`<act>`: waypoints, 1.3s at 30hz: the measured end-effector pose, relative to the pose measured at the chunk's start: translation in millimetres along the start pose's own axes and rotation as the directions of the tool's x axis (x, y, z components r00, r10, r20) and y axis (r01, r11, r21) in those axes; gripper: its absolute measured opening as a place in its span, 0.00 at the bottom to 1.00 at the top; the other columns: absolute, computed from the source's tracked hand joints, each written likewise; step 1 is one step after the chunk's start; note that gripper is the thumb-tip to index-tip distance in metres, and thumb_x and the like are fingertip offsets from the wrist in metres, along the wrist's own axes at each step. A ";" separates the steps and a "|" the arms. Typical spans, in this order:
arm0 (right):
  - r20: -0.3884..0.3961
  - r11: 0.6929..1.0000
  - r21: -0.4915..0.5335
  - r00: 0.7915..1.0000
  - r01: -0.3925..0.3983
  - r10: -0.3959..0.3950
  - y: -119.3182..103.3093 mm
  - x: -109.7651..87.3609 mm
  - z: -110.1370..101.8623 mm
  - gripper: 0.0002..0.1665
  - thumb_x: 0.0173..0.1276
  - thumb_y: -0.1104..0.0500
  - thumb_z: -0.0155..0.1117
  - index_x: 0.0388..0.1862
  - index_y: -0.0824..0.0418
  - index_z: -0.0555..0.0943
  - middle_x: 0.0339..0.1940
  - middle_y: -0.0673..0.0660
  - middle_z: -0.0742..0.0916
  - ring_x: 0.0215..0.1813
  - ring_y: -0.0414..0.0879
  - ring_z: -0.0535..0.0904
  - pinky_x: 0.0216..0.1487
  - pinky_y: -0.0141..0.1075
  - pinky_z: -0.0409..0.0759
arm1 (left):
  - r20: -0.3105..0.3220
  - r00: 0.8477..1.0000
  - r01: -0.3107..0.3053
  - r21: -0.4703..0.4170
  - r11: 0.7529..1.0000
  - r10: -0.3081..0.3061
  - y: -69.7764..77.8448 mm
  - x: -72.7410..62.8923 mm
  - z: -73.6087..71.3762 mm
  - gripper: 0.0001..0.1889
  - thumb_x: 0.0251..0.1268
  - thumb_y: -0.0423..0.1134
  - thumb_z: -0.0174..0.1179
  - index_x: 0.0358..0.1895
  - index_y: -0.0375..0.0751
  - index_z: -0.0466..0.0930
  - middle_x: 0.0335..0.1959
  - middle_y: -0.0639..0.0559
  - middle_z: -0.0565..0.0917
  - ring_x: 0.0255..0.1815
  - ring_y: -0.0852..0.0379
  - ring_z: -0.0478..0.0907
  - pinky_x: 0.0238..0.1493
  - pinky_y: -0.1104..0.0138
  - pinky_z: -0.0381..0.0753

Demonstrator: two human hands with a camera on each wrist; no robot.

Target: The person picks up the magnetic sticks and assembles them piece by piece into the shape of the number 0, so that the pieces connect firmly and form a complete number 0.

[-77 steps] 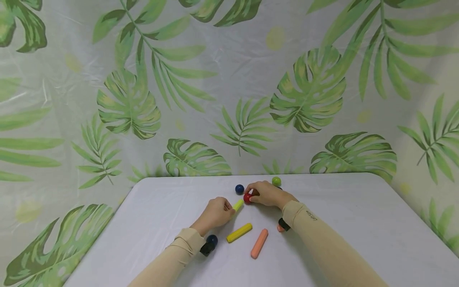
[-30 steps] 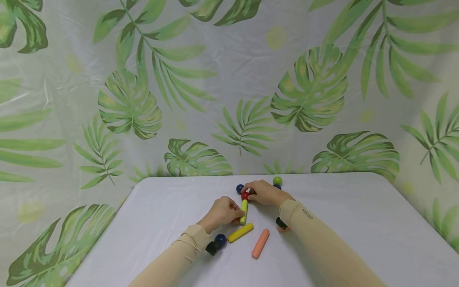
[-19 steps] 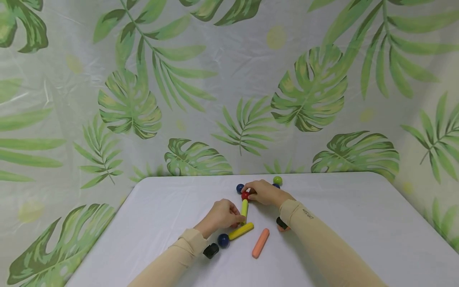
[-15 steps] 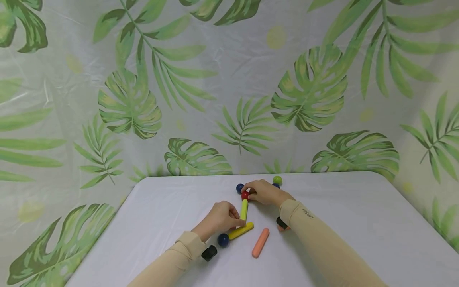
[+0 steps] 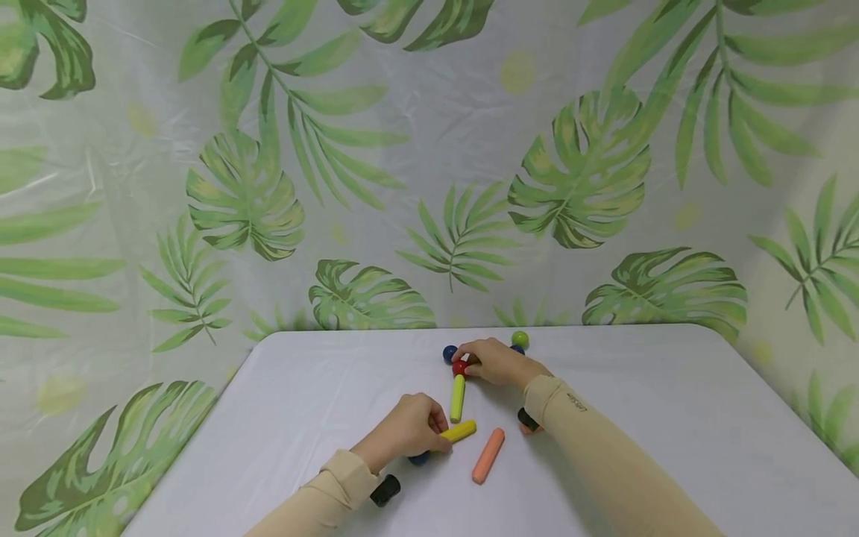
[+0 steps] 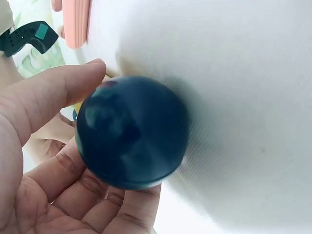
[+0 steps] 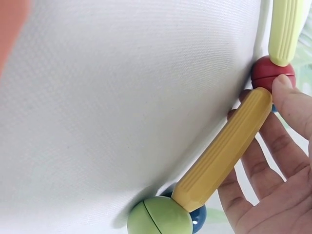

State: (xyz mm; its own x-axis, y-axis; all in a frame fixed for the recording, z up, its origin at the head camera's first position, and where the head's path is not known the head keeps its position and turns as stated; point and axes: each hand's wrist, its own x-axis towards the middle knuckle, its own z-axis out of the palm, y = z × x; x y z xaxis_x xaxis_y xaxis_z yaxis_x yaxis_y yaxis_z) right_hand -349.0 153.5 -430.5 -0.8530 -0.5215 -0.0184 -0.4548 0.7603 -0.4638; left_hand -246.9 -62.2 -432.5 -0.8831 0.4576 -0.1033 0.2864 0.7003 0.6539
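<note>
And here a yellow stick [image 5: 458, 432] is pinched between the thumb and fingers of the left hand [image 5: 408, 425], a narrow grip, though the exact contact is hidden behind a dark blue ball [image 6: 132, 132] in the wrist view. The ball, glossy and rounded, is seen at the stick's near end, tucked under the palm.

Over to the right hand [image 5: 499, 363]: a red ball [image 5: 459, 368], marked by a seam, is held by thumb and fingers. From that grip a pale lime stick [image 5: 457, 399], finely ridged, is pointed back towards the left hand; on the other side a ridged mustard stick [image 7: 224, 151] is set against the red ball, its far end met by a green ball [image 7: 161, 217]. Just beyond the right fingertips, another blue ball [image 5: 450, 354] is seen.

Between the forearms, to the right of the left grip, a salmon stick [image 5: 488, 456] is laid on the table [image 5: 671, 395], which is covered in smooth white. Behind both grips, the space is closed off by a pale, shiny backdrop [image 5: 463, 149], printed with green leaves.
</note>
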 end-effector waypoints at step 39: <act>0.054 0.970 -0.002 0.969 0.242 -0.241 -36.5 -76.2 -0.6 0.11 0.77 0.55 0.71 0.54 0.57 0.89 0.49 0.51 0.91 0.49 0.44 0.84 0.55 0.42 0.85 | 0.020 0.994 -0.106 -0.001 0.994 0.106 -2.7 -16.5 11.3 0.10 0.56 0.35 0.81 0.29 0.45 0.87 0.22 0.61 0.82 0.24 0.67 0.75 0.31 0.74 0.76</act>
State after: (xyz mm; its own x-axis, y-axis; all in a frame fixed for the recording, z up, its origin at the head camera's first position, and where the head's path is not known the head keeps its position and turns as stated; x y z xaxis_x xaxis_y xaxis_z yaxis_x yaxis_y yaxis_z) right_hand -267.5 165.7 -411.6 -0.7031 -0.7096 0.0464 -0.6479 0.6123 -0.4531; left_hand -229.0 -65.5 -441.1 -0.8401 0.5402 -0.0484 0.3781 0.6473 0.6619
